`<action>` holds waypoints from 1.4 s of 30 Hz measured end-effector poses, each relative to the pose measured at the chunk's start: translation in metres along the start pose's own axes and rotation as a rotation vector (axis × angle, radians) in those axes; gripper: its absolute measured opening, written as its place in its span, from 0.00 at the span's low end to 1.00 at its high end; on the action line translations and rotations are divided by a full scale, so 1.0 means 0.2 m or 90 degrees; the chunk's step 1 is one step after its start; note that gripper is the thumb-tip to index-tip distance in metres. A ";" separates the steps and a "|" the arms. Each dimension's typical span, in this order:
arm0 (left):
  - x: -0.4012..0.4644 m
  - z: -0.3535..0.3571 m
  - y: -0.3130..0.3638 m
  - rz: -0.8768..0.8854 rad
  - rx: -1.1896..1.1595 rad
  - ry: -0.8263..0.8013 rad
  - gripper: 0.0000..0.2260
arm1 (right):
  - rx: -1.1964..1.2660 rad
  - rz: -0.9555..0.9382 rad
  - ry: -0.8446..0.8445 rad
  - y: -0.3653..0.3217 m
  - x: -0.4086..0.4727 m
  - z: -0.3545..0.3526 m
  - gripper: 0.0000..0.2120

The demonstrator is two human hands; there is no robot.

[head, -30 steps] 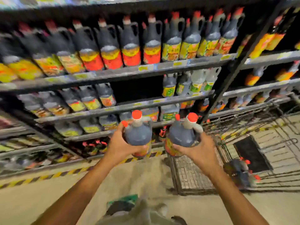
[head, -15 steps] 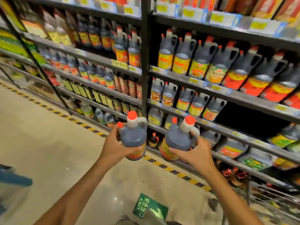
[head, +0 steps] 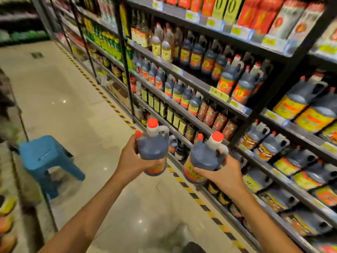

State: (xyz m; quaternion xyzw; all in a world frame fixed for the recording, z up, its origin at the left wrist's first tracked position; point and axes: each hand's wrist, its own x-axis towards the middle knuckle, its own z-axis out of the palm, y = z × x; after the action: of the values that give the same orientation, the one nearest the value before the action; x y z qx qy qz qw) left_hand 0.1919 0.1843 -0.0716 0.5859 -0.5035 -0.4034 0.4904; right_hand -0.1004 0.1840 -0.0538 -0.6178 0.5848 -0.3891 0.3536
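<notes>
Left hand: the left hand (head: 134, 161) grasps the left jug (head: 153, 149) low on its body, palm against the jug's left side and fingers curled across the label.
Left jug: dark liquid, red cap on a white neck, a smaller red spout cap on its left shoulder, handle to the right; it is held about upright, in the air over the floor (head: 73, 99), near the middle of the scene.
Right hand: the right hand (head: 224, 175) clasps the right jug (head: 204, 157) from the near right, thumb across the yellow-and-red label, fingers up by the handle.
Right jug: same make, its top tilted to the right and away; it is just beside the left jug and apart from it, in front of the lower shelves.
Rack: a black shelving rack (head: 262, 99) runs from the near right to the far left, with yellow price tags (head: 218, 94) on the shelf edges.
Shelf stock: rows of similar shelf jugs (head: 244, 86), small brown bottles (head: 218, 121) on a lower tier, red and yellow cartons (head: 255, 13) on top.
Floor marking: a yellow-and-black striped tape (head: 189, 189) runs along the foot of the rack.
Stool: a blue plastic stool (head: 45, 154) stands on the left, well apart from both jugs.
</notes>
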 end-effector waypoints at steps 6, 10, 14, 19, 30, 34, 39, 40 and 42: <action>0.38 -0.10 -0.02 0.011 0.018 0.028 0.38 | -0.014 0.000 -0.051 -0.01 0.44 0.20 0.33; 0.74 -0.12 0.01 0.028 0.024 0.046 0.42 | 0.021 0.002 -0.037 -0.02 0.81 0.28 0.23; 1.10 -0.14 0.08 0.048 0.045 0.041 0.36 | 0.061 -0.006 -0.035 -0.06 1.21 0.33 0.24; 1.52 -0.15 0.13 0.073 0.065 0.036 0.38 | 0.077 -0.012 -0.001 -0.11 1.62 0.39 0.28; 2.39 -0.06 0.00 0.096 0.051 -0.106 0.42 | -0.024 0.056 0.119 -0.06 2.16 0.52 0.33; 2.74 -0.04 -0.02 0.148 0.054 -0.189 0.34 | -0.060 0.033 0.143 -0.12 2.32 0.62 0.32; 3.15 -0.05 0.02 0.155 0.026 -0.315 0.45 | -0.064 0.078 0.217 -0.23 2.54 0.77 0.30; 3.23 -0.06 0.03 0.160 0.021 -0.337 0.42 | -0.066 0.077 0.229 -0.25 2.58 0.80 0.31; 3.35 -0.08 0.05 0.168 0.022 -0.379 0.38 | -0.079 0.076 0.252 -0.30 2.64 0.85 0.36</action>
State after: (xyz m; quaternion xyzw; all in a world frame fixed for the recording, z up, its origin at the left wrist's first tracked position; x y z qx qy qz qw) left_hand 0.3168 -0.4734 -0.0441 0.3800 -0.7031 -0.4812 0.3600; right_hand 0.0860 -0.3419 -0.0412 -0.5140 0.7012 -0.4447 0.2155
